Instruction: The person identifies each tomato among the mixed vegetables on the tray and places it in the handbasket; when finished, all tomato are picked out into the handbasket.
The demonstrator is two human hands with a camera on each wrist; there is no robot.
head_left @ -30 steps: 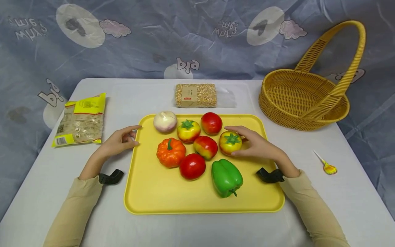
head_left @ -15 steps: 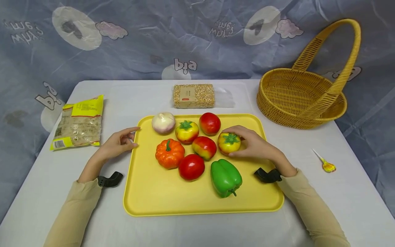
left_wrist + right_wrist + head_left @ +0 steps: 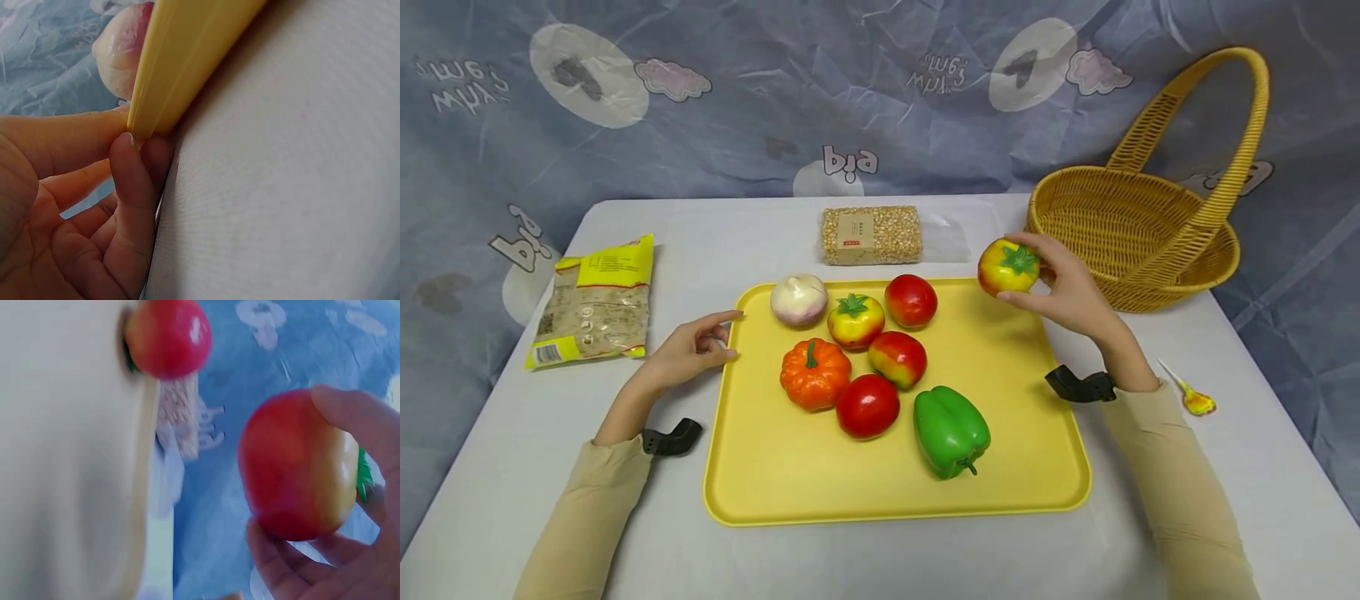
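My right hand (image 3: 1063,279) holds a red-and-yellow tomato (image 3: 1006,267) with a green leafy top, raised over the back right corner of the yellow tray (image 3: 775,492). In the right wrist view the thumb and fingers curl round the tomato (image 3: 294,465). At the tray's left rim, my left hand (image 3: 688,350) grips the edge, its fingertips against the rim (image 3: 178,56). On the tray lie a garlic bulb (image 3: 799,300), a small orange pumpkin (image 3: 815,373), a green bell pepper (image 3: 951,433) and several more red or red-and-yellow tomatoes (image 3: 867,406).
A wicker basket (image 3: 1112,217) with a tall handle stands at the back right, close to the right hand. Behind the tray lies a bag of corn kernels (image 3: 887,236). A yellow-and-clear packet (image 3: 598,304) is at the left, a lollipop (image 3: 1197,402) at the right.
My right hand has lifted the tomato from beside the other tomatoes and carried it back and right, towards the basket. The left hand has stayed at the tray's edge.
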